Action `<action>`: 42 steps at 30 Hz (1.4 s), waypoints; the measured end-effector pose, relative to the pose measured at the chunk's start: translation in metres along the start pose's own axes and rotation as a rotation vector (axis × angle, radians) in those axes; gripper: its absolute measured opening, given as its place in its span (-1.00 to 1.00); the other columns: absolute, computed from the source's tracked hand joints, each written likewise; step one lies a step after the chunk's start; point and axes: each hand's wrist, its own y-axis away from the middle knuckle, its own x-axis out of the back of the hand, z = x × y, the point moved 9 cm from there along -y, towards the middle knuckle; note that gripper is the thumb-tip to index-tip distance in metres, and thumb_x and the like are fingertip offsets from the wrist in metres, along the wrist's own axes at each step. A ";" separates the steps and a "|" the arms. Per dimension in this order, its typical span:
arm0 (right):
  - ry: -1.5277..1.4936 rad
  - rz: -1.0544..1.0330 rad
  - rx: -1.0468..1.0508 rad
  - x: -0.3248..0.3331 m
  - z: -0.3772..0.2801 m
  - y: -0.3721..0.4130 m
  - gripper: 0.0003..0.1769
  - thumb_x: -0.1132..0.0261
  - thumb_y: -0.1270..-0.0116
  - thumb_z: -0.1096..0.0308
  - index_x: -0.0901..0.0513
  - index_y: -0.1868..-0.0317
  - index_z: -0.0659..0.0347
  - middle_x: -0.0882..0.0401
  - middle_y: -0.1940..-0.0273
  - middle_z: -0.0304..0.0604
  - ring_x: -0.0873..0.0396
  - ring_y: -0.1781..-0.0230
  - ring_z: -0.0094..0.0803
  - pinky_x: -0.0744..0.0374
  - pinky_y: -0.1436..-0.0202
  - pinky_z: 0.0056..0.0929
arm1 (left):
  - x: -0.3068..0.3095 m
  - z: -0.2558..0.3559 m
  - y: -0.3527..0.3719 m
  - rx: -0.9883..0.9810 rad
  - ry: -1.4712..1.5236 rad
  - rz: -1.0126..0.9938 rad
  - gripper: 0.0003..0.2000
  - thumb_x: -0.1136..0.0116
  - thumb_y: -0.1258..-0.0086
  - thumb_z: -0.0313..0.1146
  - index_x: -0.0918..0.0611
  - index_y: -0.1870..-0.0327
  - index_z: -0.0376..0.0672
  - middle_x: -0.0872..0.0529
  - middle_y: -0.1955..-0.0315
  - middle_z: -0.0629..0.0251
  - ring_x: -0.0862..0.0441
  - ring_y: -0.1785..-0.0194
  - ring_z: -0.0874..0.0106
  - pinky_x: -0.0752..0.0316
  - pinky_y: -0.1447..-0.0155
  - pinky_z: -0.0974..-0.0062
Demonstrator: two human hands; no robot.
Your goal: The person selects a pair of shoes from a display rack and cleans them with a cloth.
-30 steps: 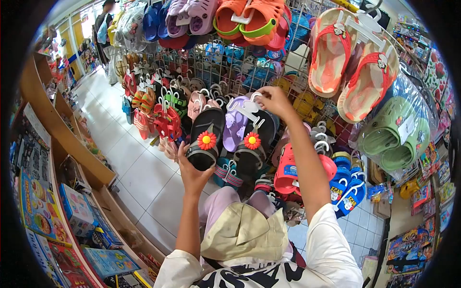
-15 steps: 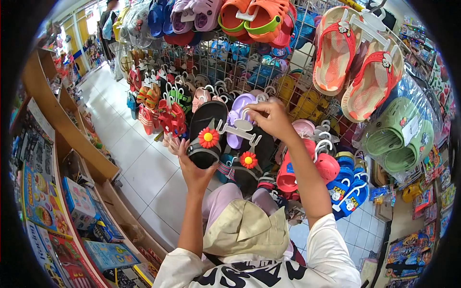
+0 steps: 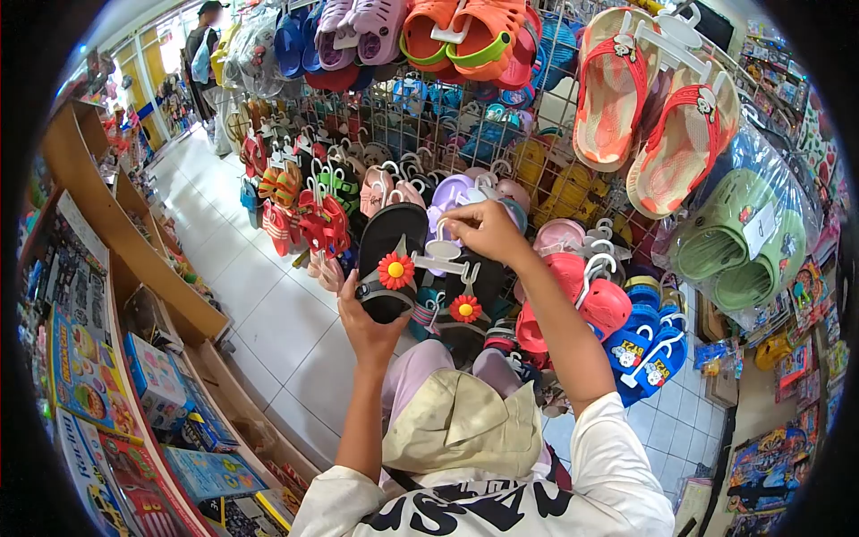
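A pair of black sandals (image 3: 390, 234) with grey straps and red flowers hangs from a white plastic shoe hanger (image 3: 445, 261). My left hand (image 3: 369, 327) is closed around the lower end of the left sandal, its thumb along the side. With fingers pinched at the hanger's upper hook, my right hand (image 3: 490, 234) holds it from above. The other black sandal (image 3: 489, 279) hangs below my right hand, partly hidden behind the hanger. Just behind are lilac sandals (image 3: 452, 190), partly covered by my right hand.
A wire rack (image 3: 573, 116) full of hanging footwear stands in front, with orange clogs (image 3: 479, 40) and red-strapped sandals (image 3: 617, 89) above. Blue slippers (image 3: 646, 353) hang at the right. A shelf of boxed toys (image 3: 94, 371) runs along the left. A person (image 3: 201, 63) stands far back.
My right hand has moved slightly left and down, its fingers now at the hanger's hook. The left sandal is tilted a little differently in my left hand. The view has shifted slightly.
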 end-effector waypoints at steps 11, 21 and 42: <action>0.083 0.277 0.095 0.017 -0.036 0.035 -0.86 -0.25 -0.21 0.48 -0.70 0.26 0.33 -0.71 0.36 -0.06 -0.66 0.39 -0.46 -0.57 0.31 -0.46 | -0.015 -0.024 0.047 0.017 0.051 -0.217 0.08 -0.60 0.32 -0.27 -0.20 -0.36 -0.20 -0.33 -0.24 0.06 -0.27 -0.33 0.07 -0.15 -0.40 0.20; 0.086 0.172 0.241 -0.040 -0.067 0.055 -0.88 -0.30 -0.22 0.50 -0.68 0.24 0.33 -0.63 0.41 -0.03 -0.58 0.47 -0.31 -0.51 0.36 -0.43 | -0.010 0.059 -0.045 -0.301 -0.123 -0.445 -0.73 -0.35 -0.16 -0.29 -0.64 0.13 -0.13 -0.63 0.09 0.33 -0.46 -0.16 0.27 -0.15 -0.32 0.13; 0.313 0.261 -0.211 0.100 0.135 -0.067 -0.70 -0.26 -0.13 0.30 -0.59 0.15 0.26 -0.63 0.24 -0.13 -0.59 0.20 -0.39 -0.56 0.16 -0.37 | 0.026 0.046 -0.074 -0.362 -0.221 -0.257 -0.93 -0.26 -0.25 -0.36 -0.66 0.44 -0.08 -0.67 0.28 0.50 -0.45 -0.23 0.36 0.43 -0.46 0.03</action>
